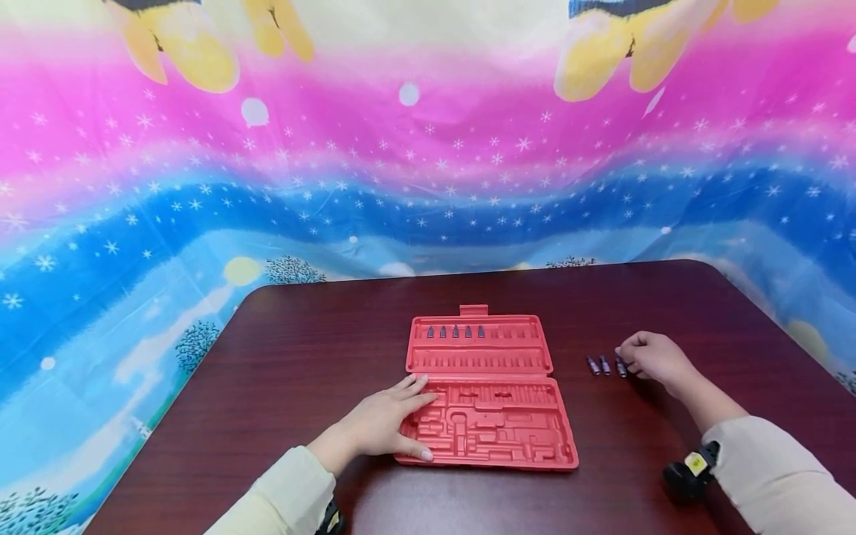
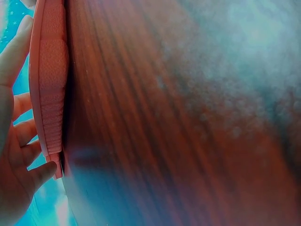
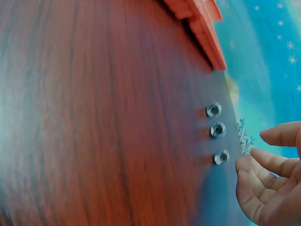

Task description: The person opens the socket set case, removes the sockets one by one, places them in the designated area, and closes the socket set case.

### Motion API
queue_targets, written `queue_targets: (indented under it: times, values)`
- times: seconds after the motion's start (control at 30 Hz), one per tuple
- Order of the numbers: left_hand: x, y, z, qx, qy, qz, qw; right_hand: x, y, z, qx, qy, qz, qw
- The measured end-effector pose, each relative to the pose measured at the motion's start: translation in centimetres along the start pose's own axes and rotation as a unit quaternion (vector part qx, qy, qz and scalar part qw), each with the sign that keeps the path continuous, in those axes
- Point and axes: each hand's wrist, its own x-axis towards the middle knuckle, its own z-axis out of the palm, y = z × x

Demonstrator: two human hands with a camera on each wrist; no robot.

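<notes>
We list one red case (image 1: 498, 465), lying open on the dark table (image 1: 301, 371), with five bits (image 1: 456, 332) set in its far row; the left hand (image 1: 377, 420), fingers spread, rests on its left side. Right of the case we count three loose bits (image 1: 605, 365) in a row; the right hand (image 1: 655, 358), thumb and fingertips apart, is just beside the rightmost.

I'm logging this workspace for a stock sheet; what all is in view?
backdrop: one, multicoloured, behind everything
table: one, reddish-brown, centre
case: one, red, open on table
slotted pieces: five, grey, case's far half, left
loose pieces: three, grey, table right of case
wrist devices: two, black, one per wrist
sleeves: two, cream, one per arm
left grip: one, bare, on case's left side
right grip: one, bare, at rightmost loose piece
</notes>
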Motion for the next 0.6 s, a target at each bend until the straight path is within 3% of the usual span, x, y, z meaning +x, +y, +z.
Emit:
queue_targets:
  times: [0.6]
  values:
    - [0.0,0.0,0.1,-0.001,-0.001,0.0,1.0,0.0,-4.1,2.9,0.05,-0.007,-0.038,0.998]
